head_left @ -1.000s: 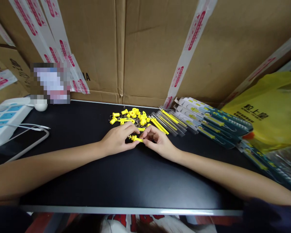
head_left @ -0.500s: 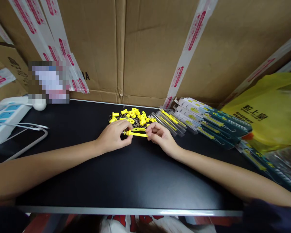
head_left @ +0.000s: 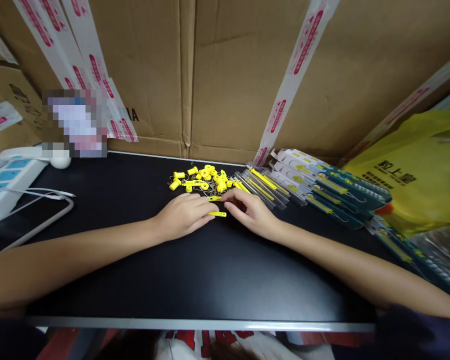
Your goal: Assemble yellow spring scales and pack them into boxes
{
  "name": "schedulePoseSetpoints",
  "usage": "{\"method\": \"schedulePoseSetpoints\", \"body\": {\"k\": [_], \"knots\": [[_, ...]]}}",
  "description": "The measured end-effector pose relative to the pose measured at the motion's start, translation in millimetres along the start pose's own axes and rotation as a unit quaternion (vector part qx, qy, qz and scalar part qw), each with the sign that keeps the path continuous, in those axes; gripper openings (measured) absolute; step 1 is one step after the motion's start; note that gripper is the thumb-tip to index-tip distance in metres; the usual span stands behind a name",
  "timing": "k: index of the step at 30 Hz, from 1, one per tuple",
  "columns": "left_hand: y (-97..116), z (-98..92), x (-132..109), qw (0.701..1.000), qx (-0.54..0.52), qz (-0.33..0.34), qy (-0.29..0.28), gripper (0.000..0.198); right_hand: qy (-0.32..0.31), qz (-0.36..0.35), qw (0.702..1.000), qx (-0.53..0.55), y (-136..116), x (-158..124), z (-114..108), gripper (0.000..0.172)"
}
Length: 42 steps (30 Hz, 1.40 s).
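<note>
Both my hands rest on the black table, fingertips almost meeting. My left hand is closed, and a short yellow plastic stick pokes out from under its fingertips. My right hand lies curled, its fingertips pinched at the end of a second yellow stick just behind the first. Right behind the hands is a pile of small yellow spools and thin wire springs.
Clear sleeves holding yellow tools and carded packs fan out to the right, beside a yellow plastic bag. A power strip and white cable lie far left. Taped cardboard boxes wall the back.
The long yellow piece that both hands held lifted between them is gone from that pose. The hands have dropped to the table and two shorter yellow sticks lie at their fingertips.
</note>
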<state>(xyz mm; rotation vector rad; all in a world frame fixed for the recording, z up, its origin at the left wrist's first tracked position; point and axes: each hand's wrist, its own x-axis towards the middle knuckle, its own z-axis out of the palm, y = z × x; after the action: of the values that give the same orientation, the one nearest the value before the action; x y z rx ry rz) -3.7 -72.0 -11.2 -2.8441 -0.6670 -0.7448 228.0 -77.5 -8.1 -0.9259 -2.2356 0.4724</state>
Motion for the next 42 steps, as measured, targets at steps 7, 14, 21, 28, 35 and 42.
{"method": "schedulePoseSetpoints", "body": {"k": [7,14,21,28,35,42], "knots": [[2,-2.8,3,1.0,-0.002,0.009,-0.017,0.021,-0.091,-0.079,0.928,-0.353,17,30,-18,0.016],[1,-1.7,2,1.0,-0.004,0.004,-0.017,0.02,-0.18,-0.106,0.908,-0.363,12,58,-23,0.014],[2,-2.2,3,1.0,0.0,0.003,-0.015,0.02,-0.214,-0.131,0.899,-0.359,2,72,-21,0.01],[1,-0.7,2,1.0,-0.002,0.003,-0.012,0.019,-0.228,-0.165,0.89,-0.359,5,77,-16,0.012],[1,-1.6,3,1.0,-0.009,-0.003,-0.014,0.02,-0.147,-0.093,0.94,-0.293,3,73,-23,0.007],[3,-3.0,4,0.998,-0.052,-0.024,0.01,0.014,-0.008,0.029,0.999,0.032,21,72,-29,0.004]]}}
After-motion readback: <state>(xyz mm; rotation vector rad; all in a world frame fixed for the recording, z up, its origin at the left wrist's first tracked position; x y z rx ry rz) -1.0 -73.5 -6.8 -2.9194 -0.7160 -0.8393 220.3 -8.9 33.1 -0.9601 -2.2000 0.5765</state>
